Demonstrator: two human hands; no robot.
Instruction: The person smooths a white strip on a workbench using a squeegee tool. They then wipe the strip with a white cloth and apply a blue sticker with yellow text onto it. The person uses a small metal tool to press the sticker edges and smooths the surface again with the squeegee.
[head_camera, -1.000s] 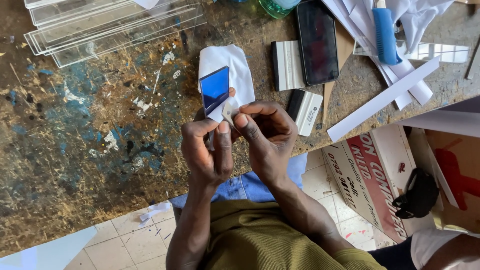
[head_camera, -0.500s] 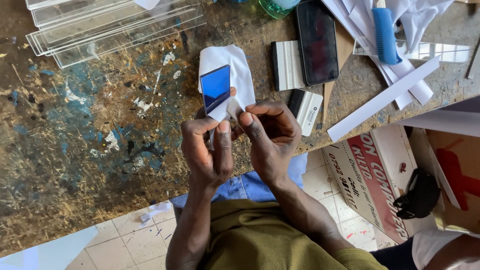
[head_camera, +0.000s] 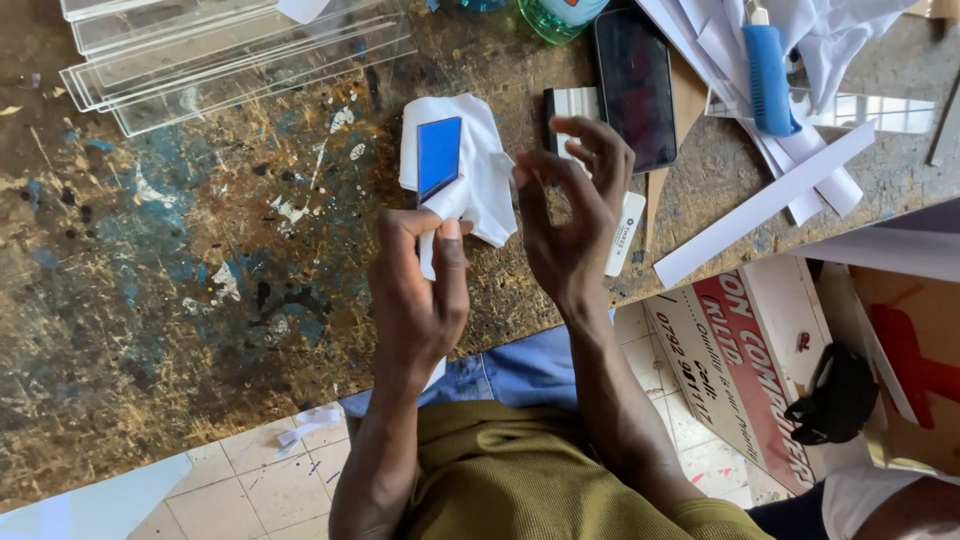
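My left hand (head_camera: 420, 290) pinches the lower end of a small blue rectangular plate (head_camera: 438, 156) together with a strip of white paper, holding the plate upright over the paint-stained workbench (head_camera: 180, 270). Behind the plate lies a crumpled white cloth (head_camera: 480, 180). My right hand (head_camera: 570, 215) is lifted just to the right of the cloth, fingers spread and curled, holding nothing.
Clear acrylic sheets (head_camera: 230, 55) are stacked at the top left. A black phone (head_camera: 633, 85), a small white block (head_camera: 572, 103), a blue-handled tool (head_camera: 768, 80) and white strips (head_camera: 765, 205) lie to the right. A cardboard box (head_camera: 745, 370) stands on the tiled floor beside the bench.
My right hand has let go of the plate's white film and pulled away to the right with its fingers spread. My left hand keeps hold of the blue plate.
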